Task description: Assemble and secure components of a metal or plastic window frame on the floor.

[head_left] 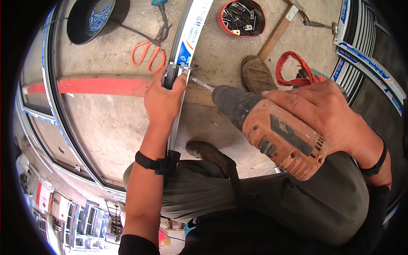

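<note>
My left hand pinches a small black and silver fitting against a metal frame bar covered with white and blue film. Its thumb presses on the bar's near side. In my right hand is a worn orange and black power drill, tilted with its nose toward the bar. The drill's slim bit points at the fitting, its tip close to a small dark piece beside the bar. Whether the tip touches anything is hard to tell. The drill's handle is hidden under my hand.
Red-handled scissors and a black bowl of screws lie left of the bar. A red tub of small brackets, a wooden stick and a red cord bundle sit right. A red-painted beam passes beneath.
</note>
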`<state>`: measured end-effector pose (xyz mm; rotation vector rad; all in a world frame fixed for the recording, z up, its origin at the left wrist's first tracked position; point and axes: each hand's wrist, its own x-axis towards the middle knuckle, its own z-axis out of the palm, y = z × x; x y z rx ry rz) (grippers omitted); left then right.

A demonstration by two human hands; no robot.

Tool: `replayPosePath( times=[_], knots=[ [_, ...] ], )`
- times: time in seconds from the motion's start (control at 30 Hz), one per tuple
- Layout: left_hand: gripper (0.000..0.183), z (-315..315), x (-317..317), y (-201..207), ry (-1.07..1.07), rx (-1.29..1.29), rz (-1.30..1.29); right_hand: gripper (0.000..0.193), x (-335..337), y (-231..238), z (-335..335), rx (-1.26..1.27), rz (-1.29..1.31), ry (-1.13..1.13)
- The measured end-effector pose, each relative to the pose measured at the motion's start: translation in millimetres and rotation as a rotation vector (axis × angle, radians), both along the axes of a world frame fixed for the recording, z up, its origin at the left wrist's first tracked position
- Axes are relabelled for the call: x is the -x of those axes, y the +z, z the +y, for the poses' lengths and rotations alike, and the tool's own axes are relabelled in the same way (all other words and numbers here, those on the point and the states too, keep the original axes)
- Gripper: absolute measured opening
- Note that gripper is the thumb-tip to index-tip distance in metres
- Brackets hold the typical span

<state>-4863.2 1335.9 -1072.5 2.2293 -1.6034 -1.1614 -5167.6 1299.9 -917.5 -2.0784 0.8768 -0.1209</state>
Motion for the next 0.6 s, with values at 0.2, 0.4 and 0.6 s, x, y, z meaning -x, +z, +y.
replayPosePath(
  times=[0.2,0.4,0.6],
  knots=[
    [0.062,-4.1,2.3,5.1,0.034,-0.06,0.043,0.068,-4.2,-6.0,3.4,0.013,0.048,-0.003],
    [0.061,-0.9,-0.5,-1.7,0.029,-0.009,0.025,0.071,-9.2,-8.2,5.8,-0.04,0.057,0.005],
    [0.061,-2.0,0.2,1.6,0.039,-0.017,0.011,0.075,-16.4,-14.0,6.4,0.015,0.056,-0.006]
  ],
)
